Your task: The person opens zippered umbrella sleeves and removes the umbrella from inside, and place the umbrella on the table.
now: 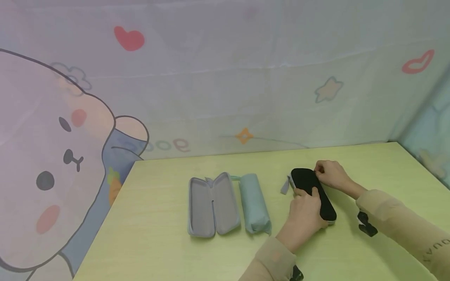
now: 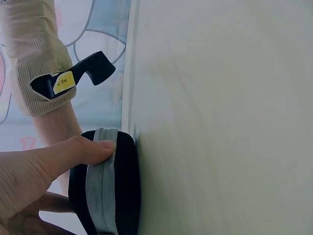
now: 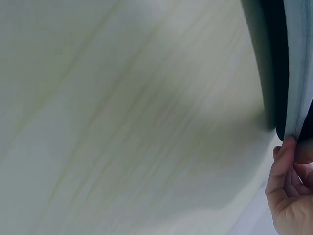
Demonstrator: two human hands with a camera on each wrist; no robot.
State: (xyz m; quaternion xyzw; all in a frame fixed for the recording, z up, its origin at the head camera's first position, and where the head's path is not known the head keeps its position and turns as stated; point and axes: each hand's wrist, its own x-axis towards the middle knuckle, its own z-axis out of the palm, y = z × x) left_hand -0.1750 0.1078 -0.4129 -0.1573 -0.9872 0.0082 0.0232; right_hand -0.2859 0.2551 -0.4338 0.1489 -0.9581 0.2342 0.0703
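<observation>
A black zip case (image 1: 309, 183) with a grey zipper band (image 2: 102, 191) lies at the right of the table, a grey tab (image 1: 285, 185) at its far left corner. My left hand (image 1: 304, 210) grips the near part of the case across its top. In the left wrist view its thumb (image 2: 100, 151) presses on the zipper band at the case's end. At the far right edge, my right hand (image 1: 330, 173) pinches the zipper; its fingertips (image 3: 289, 143) meet at the grey band and hide the pull. The zipper looks closed where it shows.
Left of the black case lies a light green pouch (image 1: 254, 203). Beside that, a grey case (image 1: 202, 208) is spread open, its lining facing up. A printed cloth (image 1: 225, 78) hangs behind the table (image 1: 151, 226). Both sleeves carry black wrist mounts (image 1: 367, 224).
</observation>
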